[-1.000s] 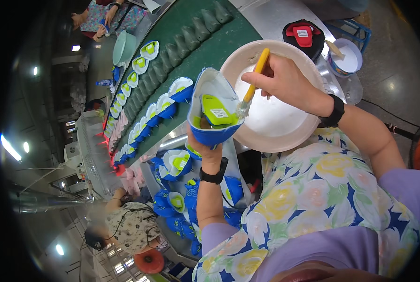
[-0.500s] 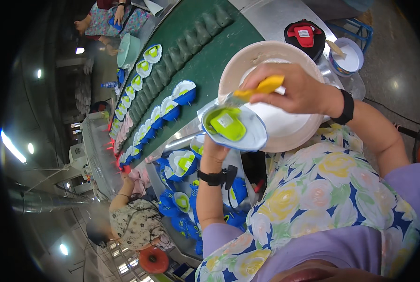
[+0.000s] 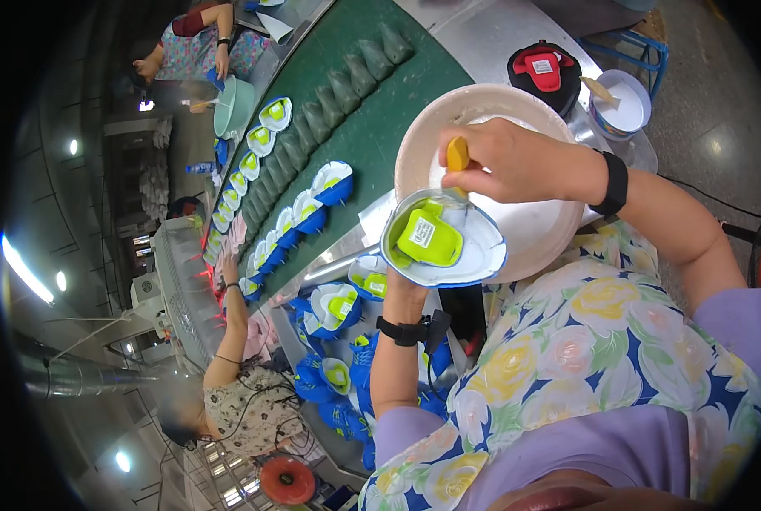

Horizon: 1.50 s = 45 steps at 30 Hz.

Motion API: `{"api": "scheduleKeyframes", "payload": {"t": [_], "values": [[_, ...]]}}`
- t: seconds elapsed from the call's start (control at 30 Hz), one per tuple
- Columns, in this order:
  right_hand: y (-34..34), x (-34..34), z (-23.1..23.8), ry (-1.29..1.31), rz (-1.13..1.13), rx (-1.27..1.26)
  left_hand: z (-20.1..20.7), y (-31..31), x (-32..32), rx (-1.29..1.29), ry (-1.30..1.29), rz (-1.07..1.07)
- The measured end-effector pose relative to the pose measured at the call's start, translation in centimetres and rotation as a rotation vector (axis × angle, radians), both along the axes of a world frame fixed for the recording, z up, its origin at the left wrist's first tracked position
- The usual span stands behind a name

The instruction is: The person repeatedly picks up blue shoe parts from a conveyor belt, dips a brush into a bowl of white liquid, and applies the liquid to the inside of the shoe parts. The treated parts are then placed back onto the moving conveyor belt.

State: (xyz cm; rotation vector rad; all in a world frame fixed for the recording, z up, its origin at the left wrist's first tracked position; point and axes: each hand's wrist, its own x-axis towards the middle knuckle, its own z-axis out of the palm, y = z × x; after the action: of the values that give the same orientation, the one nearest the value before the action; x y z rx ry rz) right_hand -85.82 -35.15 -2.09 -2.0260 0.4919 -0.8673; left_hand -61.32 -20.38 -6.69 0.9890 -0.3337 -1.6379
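Observation:
My right hand [image 3: 512, 162] grips a brush by its yellow handle [image 3: 457, 155]. The brush's lower end meets the rim of a shoe upper [image 3: 483, 243], and its bristles are mostly hidden. That upper has a white inside, a blue edge and a lime-green tongue with a white label. My left hand [image 3: 408, 294] holds it up from underneath, the fingers largely out of sight. Just behind and below both hands is a wide pale basin [image 3: 410, 140] with white liquid in it.
More blue uppers [image 3: 334, 307] are piled in a grey bin at my left. A green conveyor [image 3: 372, 128] carries rows of uppers and dark grey cone shapes [image 3: 359, 75]. A small tub [image 3: 632, 111] with a brush and a black-and-red piece [image 3: 546, 72] stand at right. Two co-workers are at left.
The held upper has shifted right and slightly down with my left hand. My right hand has turned the brush from nearly level to upright at the upper's rim. A co-worker's arm reaches farther over the conveyor.

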Motion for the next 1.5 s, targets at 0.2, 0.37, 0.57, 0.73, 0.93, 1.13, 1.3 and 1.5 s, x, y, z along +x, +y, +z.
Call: {"api": "scheduleKeyframes", "payload": {"t": [0.2,0.37,0.57,0.73,0.93,1.13,1.3,1.5], "values": [[-0.6,-1.4,0.7,-0.159,-0.092,0.001,1.2,-1.2,1.2,0.020,-0.326,-0.027],[-0.6,0.7,-1.0,-0.071,0.014,-0.244,2.5,-2.5,0.6,-0.055,-0.380,0.066],[-1.5,-1.4,-1.8,-0.020,-0.063,-0.122,-1.6,-6.5,8.6,-0.056,-0.520,0.244],[-1.0,-2.0,-2.6,0.020,-0.117,0.106,-8.0,-11.8,16.9,-0.024,-0.663,0.387],[-0.9,-1.3,-3.3,0.137,-0.084,0.231,-15.1,-15.9,20.6,0.107,-0.743,0.258],[-1.5,-1.0,-3.7,0.399,-0.009,0.262,-9.1,-12.0,20.8,0.174,-1.454,0.102],[-1.1,1.4,-3.7,0.401,0.061,0.146,-0.2,-1.6,21.4,0.004,-1.494,-0.094],[2.0,3.8,-4.8,0.416,0.341,0.011,-5.7,11.1,18.1,0.207,-1.986,-0.172]]}}
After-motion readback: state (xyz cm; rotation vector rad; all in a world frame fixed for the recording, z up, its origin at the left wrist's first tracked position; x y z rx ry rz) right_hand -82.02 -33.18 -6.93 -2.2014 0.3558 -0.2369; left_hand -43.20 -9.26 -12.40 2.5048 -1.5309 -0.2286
